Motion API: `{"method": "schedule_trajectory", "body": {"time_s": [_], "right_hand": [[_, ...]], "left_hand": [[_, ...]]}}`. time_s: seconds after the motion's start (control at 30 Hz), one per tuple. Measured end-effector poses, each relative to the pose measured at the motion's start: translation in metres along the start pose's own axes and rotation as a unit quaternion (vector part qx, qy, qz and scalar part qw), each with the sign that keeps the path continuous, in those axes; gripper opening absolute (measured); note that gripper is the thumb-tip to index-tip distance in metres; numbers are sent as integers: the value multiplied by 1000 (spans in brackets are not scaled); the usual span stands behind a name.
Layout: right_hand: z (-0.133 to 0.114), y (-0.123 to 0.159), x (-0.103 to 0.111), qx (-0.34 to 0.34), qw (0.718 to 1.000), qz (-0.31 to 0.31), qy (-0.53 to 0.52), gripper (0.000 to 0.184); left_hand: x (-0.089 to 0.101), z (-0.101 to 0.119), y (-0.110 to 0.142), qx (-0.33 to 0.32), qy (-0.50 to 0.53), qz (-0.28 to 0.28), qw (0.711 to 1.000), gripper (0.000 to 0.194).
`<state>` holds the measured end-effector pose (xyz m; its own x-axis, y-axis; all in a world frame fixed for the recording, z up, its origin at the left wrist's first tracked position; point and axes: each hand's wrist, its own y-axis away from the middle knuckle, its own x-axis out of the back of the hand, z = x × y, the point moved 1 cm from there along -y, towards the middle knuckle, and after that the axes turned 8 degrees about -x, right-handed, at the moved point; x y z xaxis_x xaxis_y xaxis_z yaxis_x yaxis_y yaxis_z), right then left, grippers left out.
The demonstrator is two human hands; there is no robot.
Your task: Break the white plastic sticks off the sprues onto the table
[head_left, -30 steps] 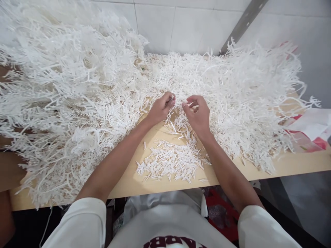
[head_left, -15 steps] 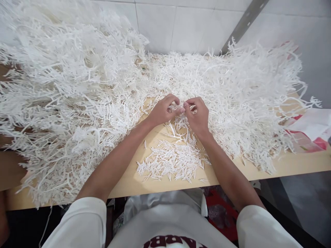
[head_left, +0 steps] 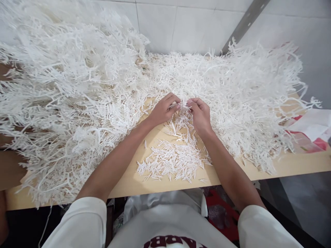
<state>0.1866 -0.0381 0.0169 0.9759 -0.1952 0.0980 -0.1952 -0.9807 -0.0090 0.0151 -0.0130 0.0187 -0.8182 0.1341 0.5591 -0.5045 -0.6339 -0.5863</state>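
My left hand (head_left: pixel 162 110) and my right hand (head_left: pixel 200 115) meet over the middle of a light wooden table (head_left: pixel 289 163), fingers curled and pinched on a small white branched plastic piece (head_left: pixel 184 105) between them. A big heap of white branched plastic strips (head_left: pixel 72 96) covers the table's left and back. More of the same tangle (head_left: pixel 248 96) spreads to the right. Just below my hands lies a small pile of short white sticks (head_left: pixel 172 162) near the front edge.
A white tiled wall (head_left: pixel 181 27) stands behind the table, with a grey metal bar (head_left: pixel 243 24) leaning diagonally at the upper right. A red and white plastic bag (head_left: pixel 307 134) lies at the table's right end. Red cloth (head_left: pixel 219 210) shows under the table.
My hands came together from slightly apart and now pinch the same white piece; my right hand turned its fingers down toward the heap. The piles have not visibly moved.
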Motion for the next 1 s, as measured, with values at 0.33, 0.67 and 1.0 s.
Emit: {"method": "schedule_trajectory", "body": {"time_s": [0.33, 0.67, 1.0], "right_hand": [[5, 2, -4, 49, 999, -6, 17, 27], [-8, 9, -1, 100, 991, 34, 83, 30], [-8, 13, -5, 63, 998, 4, 17, 31]], "left_hand": [[-1, 3, 4, -4, -62, 39, 997, 14], [-5, 0, 6, -62, -124, -2, 990, 26], [-8, -1, 6, -79, -184, 27, 979, 24]]}}
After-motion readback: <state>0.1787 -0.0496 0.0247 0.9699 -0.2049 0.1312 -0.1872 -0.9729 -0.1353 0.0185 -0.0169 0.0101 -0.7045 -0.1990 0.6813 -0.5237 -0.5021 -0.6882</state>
